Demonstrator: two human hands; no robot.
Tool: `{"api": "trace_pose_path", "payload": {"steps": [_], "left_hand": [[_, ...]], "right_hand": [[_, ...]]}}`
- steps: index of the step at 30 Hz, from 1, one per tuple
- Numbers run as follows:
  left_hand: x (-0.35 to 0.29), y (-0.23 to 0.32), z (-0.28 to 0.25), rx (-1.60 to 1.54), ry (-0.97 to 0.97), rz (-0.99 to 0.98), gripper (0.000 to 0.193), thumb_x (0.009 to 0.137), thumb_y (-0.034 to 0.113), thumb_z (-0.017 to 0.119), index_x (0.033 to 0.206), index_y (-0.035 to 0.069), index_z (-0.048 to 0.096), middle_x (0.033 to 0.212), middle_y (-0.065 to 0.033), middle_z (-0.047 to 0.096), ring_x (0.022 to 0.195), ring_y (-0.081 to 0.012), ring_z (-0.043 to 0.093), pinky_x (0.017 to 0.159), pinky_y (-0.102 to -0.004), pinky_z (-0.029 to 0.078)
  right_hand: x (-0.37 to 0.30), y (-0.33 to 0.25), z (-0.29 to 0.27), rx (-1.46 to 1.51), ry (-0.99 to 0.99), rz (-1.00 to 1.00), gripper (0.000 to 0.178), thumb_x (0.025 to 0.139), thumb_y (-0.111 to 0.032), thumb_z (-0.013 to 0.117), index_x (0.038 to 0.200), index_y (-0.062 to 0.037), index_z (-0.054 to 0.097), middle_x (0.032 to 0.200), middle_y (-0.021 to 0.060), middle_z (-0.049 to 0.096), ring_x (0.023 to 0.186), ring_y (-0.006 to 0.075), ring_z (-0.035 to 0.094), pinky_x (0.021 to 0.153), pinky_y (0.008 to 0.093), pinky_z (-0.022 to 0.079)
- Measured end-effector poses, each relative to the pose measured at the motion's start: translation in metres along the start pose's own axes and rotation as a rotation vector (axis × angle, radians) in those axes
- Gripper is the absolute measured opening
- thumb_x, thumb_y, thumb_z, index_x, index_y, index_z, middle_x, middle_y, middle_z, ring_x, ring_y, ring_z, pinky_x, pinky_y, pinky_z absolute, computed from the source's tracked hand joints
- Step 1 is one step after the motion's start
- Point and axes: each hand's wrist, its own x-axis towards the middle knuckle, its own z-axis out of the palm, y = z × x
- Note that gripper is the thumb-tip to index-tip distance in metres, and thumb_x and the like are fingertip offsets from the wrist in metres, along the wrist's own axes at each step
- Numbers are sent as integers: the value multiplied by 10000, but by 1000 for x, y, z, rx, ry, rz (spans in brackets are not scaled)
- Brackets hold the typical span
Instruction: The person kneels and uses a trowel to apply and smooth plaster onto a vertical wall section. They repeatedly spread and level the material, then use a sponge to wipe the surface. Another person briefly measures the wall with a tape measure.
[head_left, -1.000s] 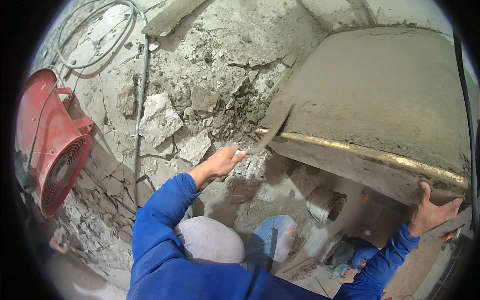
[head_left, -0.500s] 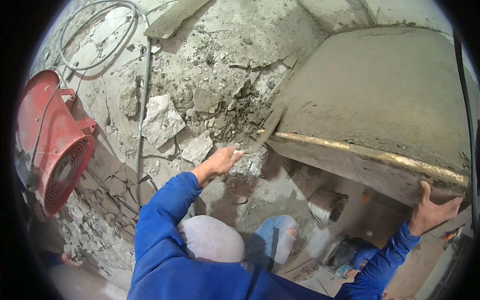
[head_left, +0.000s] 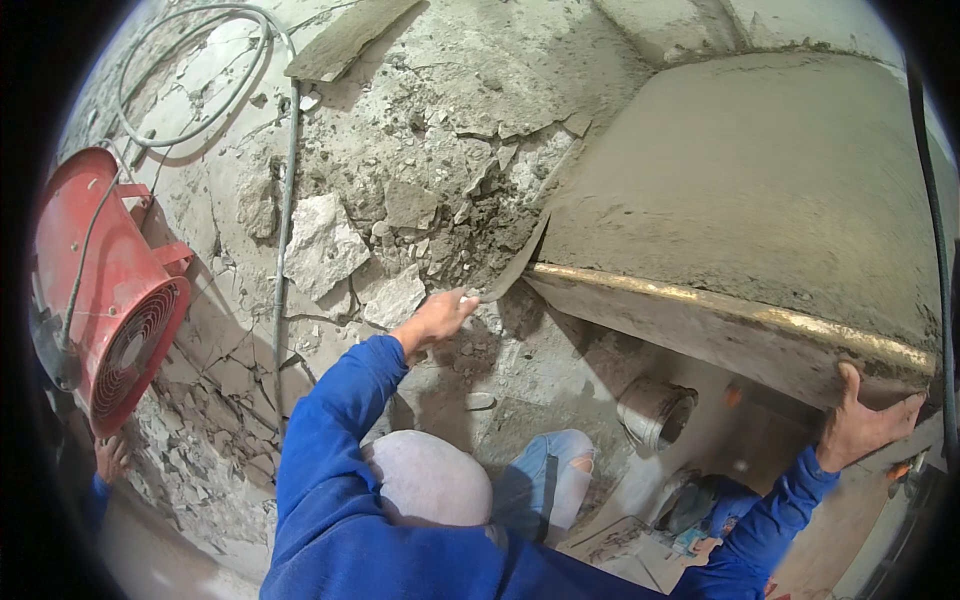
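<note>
My left hand (head_left: pixel 438 318) is closed on one end of a trowel (head_left: pixel 516 272), whose long thin blade is seen nearly edge-on. The blade's far end reaches the left corner of a smooth, wet-looking grey mortar surface (head_left: pixel 740 170). Along the front of that surface runs a board (head_left: pixel 690 320) with a pale golden top edge. My right hand (head_left: pixel 868 418) rests against the board's right end, thumb up on its face and fingers stretched apart. Part of that palm is hidden from this view. Both my arms wear blue sleeves.
Broken slabs and rubble (head_left: pixel 325 245) lie left of the mortar. A red fan (head_left: pixel 105 285) stands at far left, another person's hand (head_left: pixel 112 458) beside it. A grey cable (head_left: pixel 288 200) runs down past the rubble; a dirty bucket (head_left: pixel 655 412) sits below the board.
My left hand has drawn back slightly left and down, and the blade has turned edge-on. My right hand stays put. The other person's hand has moved up to the fan.
</note>
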Motion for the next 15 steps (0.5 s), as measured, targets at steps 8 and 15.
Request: {"api": "trace_pose_path", "payload": {"steps": [8,15], "left_hand": [[10,-10,18,12,39,-52,617,993,511,423,942,-78,598,912,-340,628,956,-514,587,825,-539,462],[-7,21,2,14,-37,-174,551,1000,483,443,1023,-54,568,986,-311,642,944,-462,631,827,-508,492]], "right_hand": [[3,-5,-4,131,-6,-13,1168,599,-449,913,1496,-12,305,1363,217,361,1286,358,362,1077,457,347],[4,-12,-5,60,21,2,1176,568,-537,895,1462,4,357,1333,218,386,1256,361,368,1049,470,363]]}}
